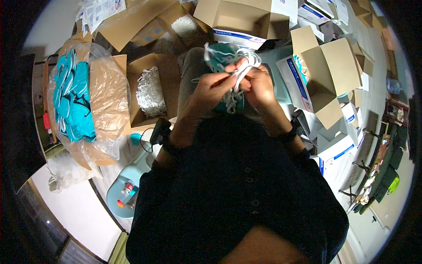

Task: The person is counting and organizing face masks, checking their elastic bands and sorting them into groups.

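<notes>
Above my lap, both hands are closed on a bundle of looped white cord. My left hand pinches strands with thumb and finger from the left. My right hand grips the loops from the right, its fingers curled in. Behind the hands lies a teal fabric piece edged with white cord. More teal cloth shows below them, with white cord ends hanging over it. The palms and some of the fingertips are hidden.
At left, a plastic-lined carton holds piled teal fabric pieces. Beside it stands a cardboard box with tangled white cord. Open cartons stand ahead and at right. A blue tub with bottles sits lower left.
</notes>
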A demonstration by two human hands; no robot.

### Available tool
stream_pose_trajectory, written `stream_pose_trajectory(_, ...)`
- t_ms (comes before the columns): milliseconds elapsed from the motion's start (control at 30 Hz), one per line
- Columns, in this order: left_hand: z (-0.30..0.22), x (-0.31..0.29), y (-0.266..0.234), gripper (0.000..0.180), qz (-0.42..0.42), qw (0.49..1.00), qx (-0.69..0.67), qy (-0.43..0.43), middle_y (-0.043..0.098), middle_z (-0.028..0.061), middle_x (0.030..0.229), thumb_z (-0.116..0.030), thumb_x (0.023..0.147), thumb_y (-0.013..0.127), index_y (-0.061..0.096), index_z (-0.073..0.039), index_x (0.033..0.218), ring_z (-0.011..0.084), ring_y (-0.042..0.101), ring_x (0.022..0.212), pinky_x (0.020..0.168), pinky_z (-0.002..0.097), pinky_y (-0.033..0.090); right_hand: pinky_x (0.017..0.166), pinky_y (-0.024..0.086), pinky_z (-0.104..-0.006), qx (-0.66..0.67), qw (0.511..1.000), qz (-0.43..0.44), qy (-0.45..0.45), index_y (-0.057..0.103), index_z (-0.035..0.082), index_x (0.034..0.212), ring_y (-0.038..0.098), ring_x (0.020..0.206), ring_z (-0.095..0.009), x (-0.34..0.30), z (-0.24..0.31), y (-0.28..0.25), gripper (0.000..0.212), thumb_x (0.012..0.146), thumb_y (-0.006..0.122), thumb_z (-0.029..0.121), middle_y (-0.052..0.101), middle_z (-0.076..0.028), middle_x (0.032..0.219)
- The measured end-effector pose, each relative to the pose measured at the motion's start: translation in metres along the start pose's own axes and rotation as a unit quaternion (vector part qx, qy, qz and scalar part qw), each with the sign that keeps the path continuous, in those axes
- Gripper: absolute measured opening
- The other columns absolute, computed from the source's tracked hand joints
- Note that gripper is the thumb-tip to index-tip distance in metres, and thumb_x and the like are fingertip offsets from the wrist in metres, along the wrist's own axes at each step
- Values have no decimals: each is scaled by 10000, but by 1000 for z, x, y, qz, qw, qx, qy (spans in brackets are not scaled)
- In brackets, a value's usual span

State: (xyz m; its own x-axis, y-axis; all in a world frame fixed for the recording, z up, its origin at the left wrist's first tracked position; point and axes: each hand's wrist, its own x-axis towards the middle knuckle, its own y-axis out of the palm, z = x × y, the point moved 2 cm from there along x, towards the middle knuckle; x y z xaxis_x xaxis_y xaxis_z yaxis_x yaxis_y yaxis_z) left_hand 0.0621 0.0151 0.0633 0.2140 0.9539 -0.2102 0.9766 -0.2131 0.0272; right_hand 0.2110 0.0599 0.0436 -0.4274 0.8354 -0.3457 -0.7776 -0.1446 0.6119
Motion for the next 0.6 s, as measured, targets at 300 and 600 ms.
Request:
stream_pose_trajectory(300,7,-17,14,337,-26,985,170,-18,601,99,652,-295,936,504,603,-14,778,148,557,566,537,304,437,350,212,-157,224,959,-145,96,556,113,851,319,434,-39,32,27,-41,254,874,307,73,438,28,598)
stream_pose_trajectory(600,14,-59,11,266,13,978,-122,-168,426,-37,625,-261,969,445,520,-85,785,59,378,525,471,242,314,369,253,-184,84,993,-57,-65,553,66,850,319,438,-46,28,69,-47,151,872,403,57,461,16,606)
